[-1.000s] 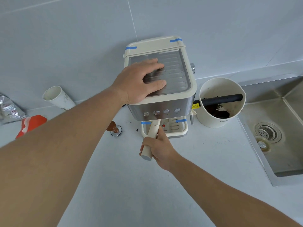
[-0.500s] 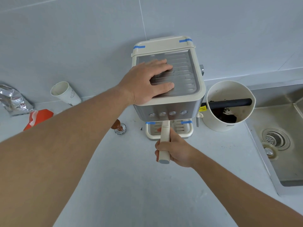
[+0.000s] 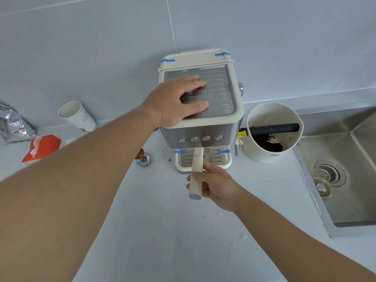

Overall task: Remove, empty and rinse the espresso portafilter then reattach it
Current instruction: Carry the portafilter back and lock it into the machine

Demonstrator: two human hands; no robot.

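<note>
A cream and steel espresso machine (image 3: 219,127) stands against the wall on the white counter. My left hand (image 3: 179,100) lies flat, fingers spread, on its ribbed top plate. The cream portafilter handle (image 3: 197,165) sticks out toward me from under the machine's front, over the drip tray (image 3: 221,159). My right hand (image 3: 215,185) is closed around that handle near its outer end. The portafilter's basket is hidden under the machine body.
A cream knock box (image 3: 262,151) with a black bar and coffee grounds stands right of the machine. A steel sink (image 3: 345,200) with its drain lies at the far right. A tamper (image 3: 143,158), paper cup (image 3: 76,116), orange packet (image 3: 40,147) and foil bag (image 3: 12,127) sit left.
The portafilter handle has swung from angled left to pointing nearly straight toward me, my right hand still gripping it. My left hand stays flat on the machine top.
</note>
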